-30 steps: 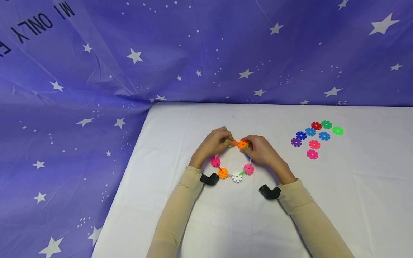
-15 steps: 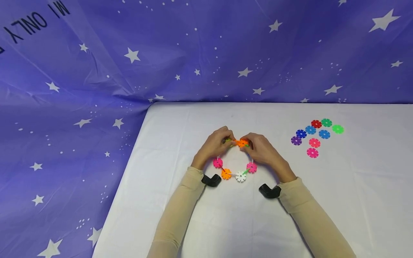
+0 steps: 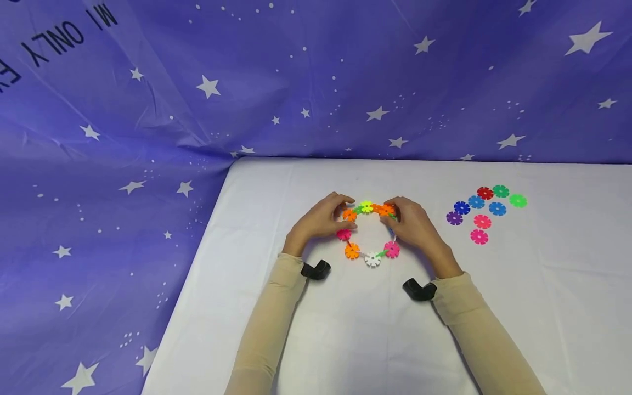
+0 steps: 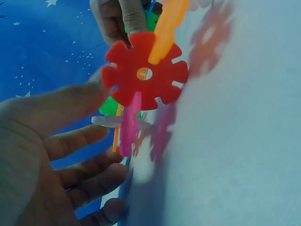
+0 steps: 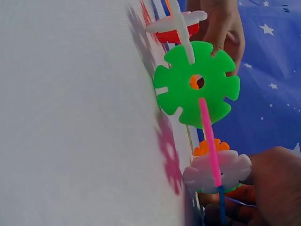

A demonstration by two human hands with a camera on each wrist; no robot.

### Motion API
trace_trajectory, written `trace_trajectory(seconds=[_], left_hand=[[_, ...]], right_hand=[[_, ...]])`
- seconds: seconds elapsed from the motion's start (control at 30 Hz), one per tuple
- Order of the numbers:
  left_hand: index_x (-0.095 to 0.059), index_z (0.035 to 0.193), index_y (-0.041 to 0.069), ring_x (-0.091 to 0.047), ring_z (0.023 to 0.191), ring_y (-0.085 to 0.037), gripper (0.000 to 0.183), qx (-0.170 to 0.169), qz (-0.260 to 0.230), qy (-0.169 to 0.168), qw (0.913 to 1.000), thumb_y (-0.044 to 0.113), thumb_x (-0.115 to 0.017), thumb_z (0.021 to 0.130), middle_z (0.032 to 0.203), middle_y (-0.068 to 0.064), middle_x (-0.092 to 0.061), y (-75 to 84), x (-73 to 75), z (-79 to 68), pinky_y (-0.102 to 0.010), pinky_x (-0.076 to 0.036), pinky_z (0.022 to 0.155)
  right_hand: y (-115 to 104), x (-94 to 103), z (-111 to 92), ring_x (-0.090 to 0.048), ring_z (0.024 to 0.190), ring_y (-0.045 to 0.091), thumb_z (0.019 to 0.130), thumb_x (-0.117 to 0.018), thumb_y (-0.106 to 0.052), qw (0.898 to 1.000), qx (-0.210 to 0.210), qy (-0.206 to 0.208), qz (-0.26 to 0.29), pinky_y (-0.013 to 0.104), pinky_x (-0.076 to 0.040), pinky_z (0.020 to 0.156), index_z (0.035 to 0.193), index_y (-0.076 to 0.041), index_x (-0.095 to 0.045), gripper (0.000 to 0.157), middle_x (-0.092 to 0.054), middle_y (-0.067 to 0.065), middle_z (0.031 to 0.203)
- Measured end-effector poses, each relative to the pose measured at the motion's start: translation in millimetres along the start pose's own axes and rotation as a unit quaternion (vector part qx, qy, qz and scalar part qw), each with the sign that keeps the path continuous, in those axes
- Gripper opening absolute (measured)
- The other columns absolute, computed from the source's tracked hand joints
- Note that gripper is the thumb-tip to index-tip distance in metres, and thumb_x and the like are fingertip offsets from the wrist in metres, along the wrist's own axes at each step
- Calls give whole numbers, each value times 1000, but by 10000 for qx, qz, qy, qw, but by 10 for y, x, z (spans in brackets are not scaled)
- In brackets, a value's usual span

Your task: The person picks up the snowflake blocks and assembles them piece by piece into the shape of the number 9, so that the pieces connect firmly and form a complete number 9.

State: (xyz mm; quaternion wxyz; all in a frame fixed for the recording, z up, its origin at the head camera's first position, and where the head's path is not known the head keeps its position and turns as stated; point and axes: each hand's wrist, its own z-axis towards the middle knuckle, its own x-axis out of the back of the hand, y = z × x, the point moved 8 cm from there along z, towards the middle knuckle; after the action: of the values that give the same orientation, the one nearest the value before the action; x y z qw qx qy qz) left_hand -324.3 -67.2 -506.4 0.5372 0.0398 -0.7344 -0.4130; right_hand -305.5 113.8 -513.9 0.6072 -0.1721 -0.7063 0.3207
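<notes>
A ring of notched plastic discs (image 3: pixel 372 259), slotted edge to edge in orange, yellow, pink, white and green, lies between the two hands close to the white tabletop. My left hand (image 3: pixel 321 219) is at the ring's left side, thumb and fingers spread around an orange disc (image 3: pixel 350 214). In the left wrist view its fingers stand apart behind a red disc (image 4: pixel 141 84). On the far right of the ring, my right hand (image 3: pixel 412 222) holds it at another orange disc (image 3: pixel 387 210). A green disc (image 5: pixel 211 94) fills the middle of the right wrist view, partly hiding the ring behind.
Several loose discs (image 3: pixel 483 221) in red, green, blue, purple and pink lie flat to the right on the white tabletop (image 3: pixel 543 307). A purple star-print cloth (image 3: pixel 316 82) hangs behind and left of the table. Black wrist pieces (image 3: pixel 419 289) jut from both sleeves.
My left fingers have let go and spread, uncovering a yellow disc. The ring's near side has shifted away from the body and right. My right hand has moved slightly right. Loose discs stay put.
</notes>
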Motion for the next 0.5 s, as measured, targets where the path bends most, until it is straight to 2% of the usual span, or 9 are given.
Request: trace_trajectory(seconds=[0.1,0.2,0.33,0.43,0.5], left_hand=[[-56,133,6,-51,90,-18,62,-128,0,-83,9999,33,-80,82,103,-6,-57,-9,-9,2,-28,-44,81],[-56,133,6,-52,90,-18,58,-189,-36,41,9998,29,-79,84,105,-7,-58,-19,13,8,-28,-44,82],[-57,132,6,-54,93,-19,52,-54,-50,282,9996,25,-75,87,110,-7,-60,-42,52,10,-29,-45,83],[-59,128,4,-53,88,-18,50,68,17,368,9993,27,-76,87,105,-8,-61,-46,53,14,-28,-44,80],[-60,126,3,-53,84,-18,49,64,-3,392,9992,27,-77,86,100,-8,-60,-36,39,23,-27,-44,77]], right_hand=[[11,9,5,-51,89,30,92,-68,-20,10000,-18,1,-11,45,-44,85,128,2,-58,43,-61,19,111],[5,11,7,-50,85,28,92,-68,-21,9999,86,-89,-120,41,-43,77,128,2,-58,44,-59,18,104],[-12,39,-13,-48,79,25,90,-70,-28,9987,229,-180,-428,35,-38,68,122,2,-62,45,-54,13,91],[-10,69,-31,-49,77,24,87,-72,-36,9976,249,-133,-635,34,-39,67,116,1,-65,47,-54,11,88],[-14,80,-36,-50,77,23,87,-72,-39,9974,294,-80,-655,35,-42,67,120,0,-64,51,-55,11,90]])
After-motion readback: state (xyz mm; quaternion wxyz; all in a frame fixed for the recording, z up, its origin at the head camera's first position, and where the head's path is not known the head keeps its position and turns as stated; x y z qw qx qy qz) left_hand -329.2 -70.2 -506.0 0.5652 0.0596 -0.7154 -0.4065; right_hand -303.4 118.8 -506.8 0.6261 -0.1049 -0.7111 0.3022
